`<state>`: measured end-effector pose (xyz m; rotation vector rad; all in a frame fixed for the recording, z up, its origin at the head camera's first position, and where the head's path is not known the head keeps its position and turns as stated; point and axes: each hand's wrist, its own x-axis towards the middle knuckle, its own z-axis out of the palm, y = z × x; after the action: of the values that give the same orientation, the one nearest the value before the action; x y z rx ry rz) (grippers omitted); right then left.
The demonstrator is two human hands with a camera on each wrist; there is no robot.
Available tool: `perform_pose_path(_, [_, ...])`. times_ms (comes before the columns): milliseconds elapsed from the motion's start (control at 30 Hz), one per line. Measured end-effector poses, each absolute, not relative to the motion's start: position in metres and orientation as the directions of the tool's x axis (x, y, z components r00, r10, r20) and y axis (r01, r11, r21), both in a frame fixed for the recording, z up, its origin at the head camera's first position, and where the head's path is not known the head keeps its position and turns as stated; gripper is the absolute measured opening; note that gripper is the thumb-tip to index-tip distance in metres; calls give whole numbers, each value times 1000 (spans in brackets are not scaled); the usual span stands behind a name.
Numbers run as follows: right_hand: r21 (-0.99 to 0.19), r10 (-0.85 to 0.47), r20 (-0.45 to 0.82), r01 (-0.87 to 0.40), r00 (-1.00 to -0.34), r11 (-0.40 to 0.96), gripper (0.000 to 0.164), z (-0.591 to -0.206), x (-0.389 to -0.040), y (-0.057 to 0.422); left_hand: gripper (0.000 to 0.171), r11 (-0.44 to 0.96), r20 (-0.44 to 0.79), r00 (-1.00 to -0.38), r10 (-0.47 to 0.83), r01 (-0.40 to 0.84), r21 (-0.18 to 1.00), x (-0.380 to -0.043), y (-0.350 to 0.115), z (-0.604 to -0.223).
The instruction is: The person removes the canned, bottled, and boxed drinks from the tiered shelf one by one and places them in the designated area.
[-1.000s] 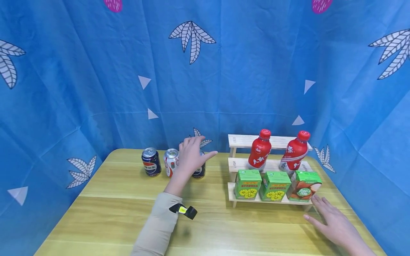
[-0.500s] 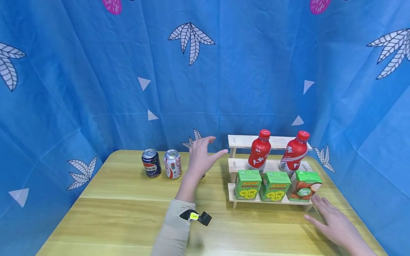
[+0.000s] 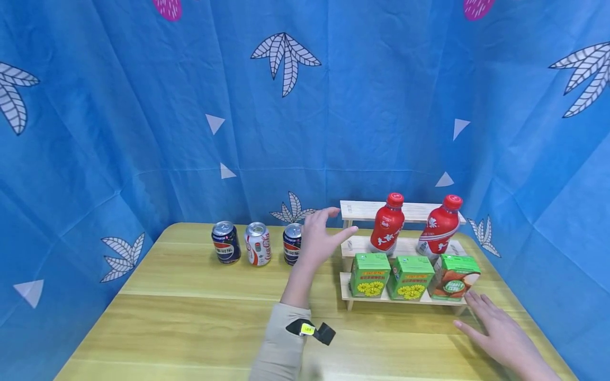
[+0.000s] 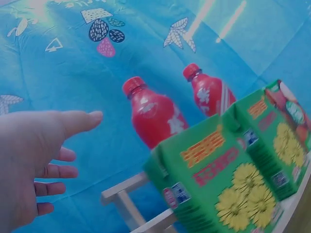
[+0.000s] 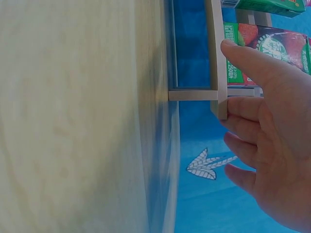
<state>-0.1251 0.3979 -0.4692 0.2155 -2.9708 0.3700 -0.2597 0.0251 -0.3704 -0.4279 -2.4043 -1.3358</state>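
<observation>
My left hand hangs empty in the air between the dark Pepsi can and the left end of the wooden tiered rack, thumb and fingers spread apart. The nearest red bottle stands beyond its thumb in the left wrist view, behind a green drink carton. At the rack's front right corner, my right hand has its fingertips right by the brown and green carton. In the right wrist view its fingers lie along the end of the lowest shelf, holding nothing.
Left of the Pepsi can stand a white Coca-Cola can and another dark can. A second green carton sits mid-shelf, a second red bottle behind it. Blue curtain walls the wooden table at the back and sides.
My left hand has moved right, away from the cans toward the rack, uncovering the right-hand can. My right hand, the bottles and the cartons have kept their places.
</observation>
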Motion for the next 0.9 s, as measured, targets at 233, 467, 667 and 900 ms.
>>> perform_pose_path(233, [-234,-123,144,-154,-982,960,79,-468,-125,397,66,496,388,-917,97,382,779,-255,48,-370])
perform_pose_path(467, [-234,-121,141,-152,-983,960,79,-468,-125,398,66,539,352,-930,108,353,765,-252,67,-365])
perform_pose_path(667, [-237,-120,133,-149,-984,960,80,-469,-126,399,69,607,343,-930,132,350,714,-253,80,-359])
perform_pose_path(900, [-240,-124,138,-155,-983,958,79,-469,-126,399,71,692,354,-922,156,358,627,-257,90,-353])
